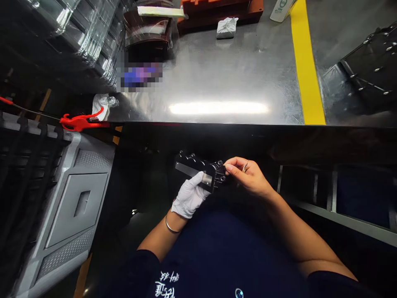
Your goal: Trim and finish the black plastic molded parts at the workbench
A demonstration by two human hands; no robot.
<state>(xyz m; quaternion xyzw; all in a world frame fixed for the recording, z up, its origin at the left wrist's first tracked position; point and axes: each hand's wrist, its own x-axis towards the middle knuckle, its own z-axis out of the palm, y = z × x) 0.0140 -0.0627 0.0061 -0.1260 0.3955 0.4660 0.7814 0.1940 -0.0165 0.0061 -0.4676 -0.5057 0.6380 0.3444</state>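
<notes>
In front of my chest, below the bench edge, my gloved left hand is closed around a black moulded plastic part. The part has a ribbed end, several small round bosses and a pale strip along its face. My left thumb presses on that strip near the right end. At the part's right end, my bare right hand has its thumb and forefinger pinched at a dark piece or edge; I cannot make out exactly what lies between them. A ring is on one right finger.
A steel workbench with a yellow tape stripe runs ahead. On it are an orange-brown fixture, a crumpled white wad and wrapped dark parts at right. A red tool lies left, above a grey crate.
</notes>
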